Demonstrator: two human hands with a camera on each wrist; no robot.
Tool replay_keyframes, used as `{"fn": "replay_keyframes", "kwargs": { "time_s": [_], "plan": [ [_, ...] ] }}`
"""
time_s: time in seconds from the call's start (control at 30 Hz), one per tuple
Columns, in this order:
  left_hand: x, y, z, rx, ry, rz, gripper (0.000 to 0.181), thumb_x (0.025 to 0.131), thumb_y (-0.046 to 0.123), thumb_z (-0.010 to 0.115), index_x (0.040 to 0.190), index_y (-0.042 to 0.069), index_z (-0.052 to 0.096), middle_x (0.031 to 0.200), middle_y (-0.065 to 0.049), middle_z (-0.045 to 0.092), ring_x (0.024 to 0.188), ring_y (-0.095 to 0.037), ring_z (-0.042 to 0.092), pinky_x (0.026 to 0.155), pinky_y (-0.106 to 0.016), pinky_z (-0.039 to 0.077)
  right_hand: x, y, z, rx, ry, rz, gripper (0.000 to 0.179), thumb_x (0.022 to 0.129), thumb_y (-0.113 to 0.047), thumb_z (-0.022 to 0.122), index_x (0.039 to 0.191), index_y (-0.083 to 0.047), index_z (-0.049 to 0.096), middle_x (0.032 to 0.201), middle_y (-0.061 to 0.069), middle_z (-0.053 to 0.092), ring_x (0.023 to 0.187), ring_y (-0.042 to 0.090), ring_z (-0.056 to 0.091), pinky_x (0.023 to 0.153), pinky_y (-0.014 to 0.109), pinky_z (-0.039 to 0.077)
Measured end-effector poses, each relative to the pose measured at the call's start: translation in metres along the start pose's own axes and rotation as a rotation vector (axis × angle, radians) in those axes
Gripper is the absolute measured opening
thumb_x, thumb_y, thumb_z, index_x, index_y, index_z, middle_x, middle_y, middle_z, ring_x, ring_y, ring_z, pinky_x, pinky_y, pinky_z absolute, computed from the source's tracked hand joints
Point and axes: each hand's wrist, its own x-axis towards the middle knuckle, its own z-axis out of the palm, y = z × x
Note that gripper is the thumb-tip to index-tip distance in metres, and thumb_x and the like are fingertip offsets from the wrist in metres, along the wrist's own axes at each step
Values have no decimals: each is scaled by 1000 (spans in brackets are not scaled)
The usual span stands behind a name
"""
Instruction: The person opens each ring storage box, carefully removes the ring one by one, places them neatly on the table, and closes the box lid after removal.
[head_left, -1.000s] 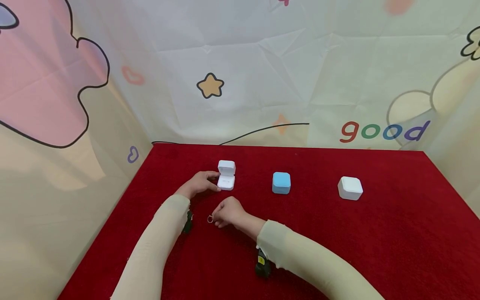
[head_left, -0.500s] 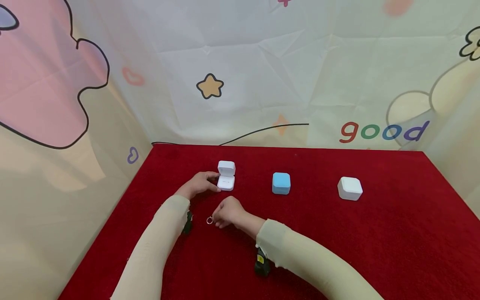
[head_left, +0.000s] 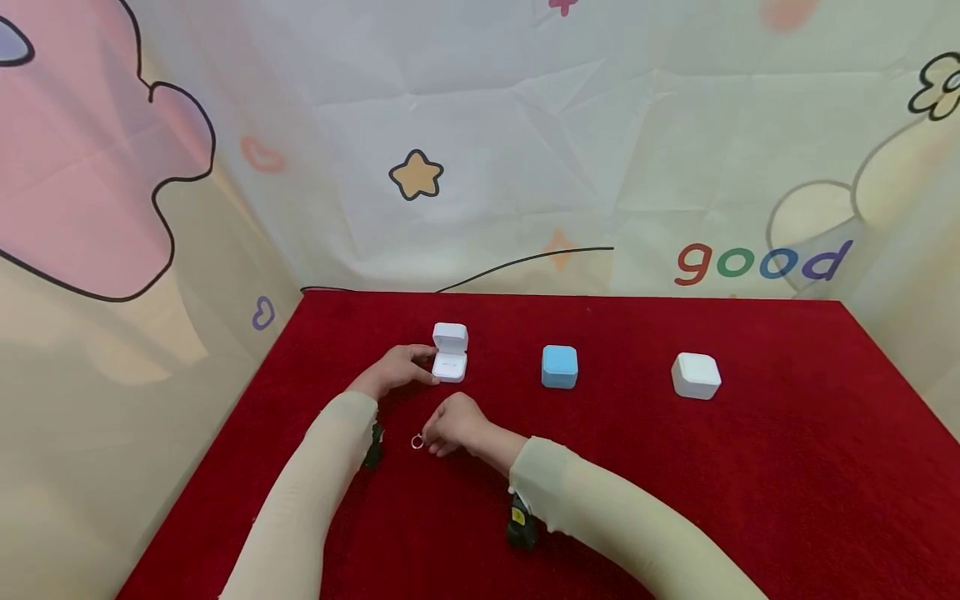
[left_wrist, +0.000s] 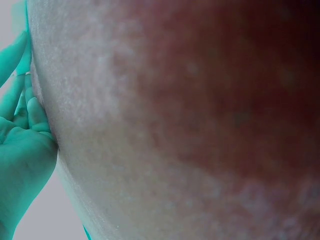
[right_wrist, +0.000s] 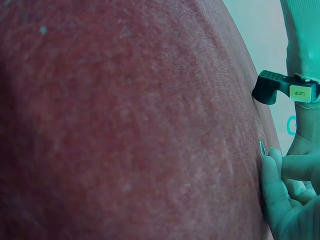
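A small white ring box (head_left: 450, 367) stands with its lid raised on the red cloth, left of the middle. My left hand (head_left: 397, 368) grips it from the left, thumb at the front corner and fingers towards the back; in the left wrist view this hand (left_wrist: 25, 145) shows at the left edge. Closer to me, my right hand (head_left: 453, 423) pinches a thin ring (head_left: 417, 442) between thumb and fingertip, low over the cloth. The ring (right_wrist: 262, 148) pokes out of the fingertips of the right hand (right_wrist: 290, 195) in the right wrist view.
A closed light-blue box (head_left: 559, 367) stands right of the ring box, and a closed white box (head_left: 696, 377) farther right. Red cloth (head_left: 637, 500) covers the table. A printed curtain (head_left: 510, 167) hangs behind the far edge.
Both hands stay almost where they were. The ring has turned slightly in the right fingertips and shows rounder now. The head view has shifted a little.
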Motion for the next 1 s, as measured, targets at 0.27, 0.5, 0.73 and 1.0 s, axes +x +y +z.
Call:
{"fn": "replay_keyframes", "kwargs": {
  "time_s": [0.27,0.5,0.73,1.0],
  "plan": [
    [2,-5,2,0,-1,15,65,90,9,72,150,2,49,154,-22,50,137,-37,48,119,-50,40,-2,4,-1,31,-12,-5,10,88,5,70,89,13,77,82,21,78,48,5,59,55,24,60],
    [2,-2,0,2,5,23,65,90,9,72,150,1,49,153,-23,51,137,-37,48,119,-50,39,-1,5,-3,77,-37,4,14,89,3,67,95,13,75,75,13,76,53,6,61,58,24,60],
    [0,0,0,-13,9,10,64,91,9,72,151,2,49,155,-21,49,138,-37,47,119,-51,40,-5,2,-8,137,-87,30,18,93,0,63,102,12,73,79,7,73,60,8,64,65,25,62],
    [2,-2,0,-1,8,14,64,90,9,72,150,2,50,154,-21,51,137,-37,48,119,-49,41,-12,-2,-16,172,-122,35,20,96,-4,61,109,8,70,87,7,74,69,9,65,71,29,62]
  ]
}}
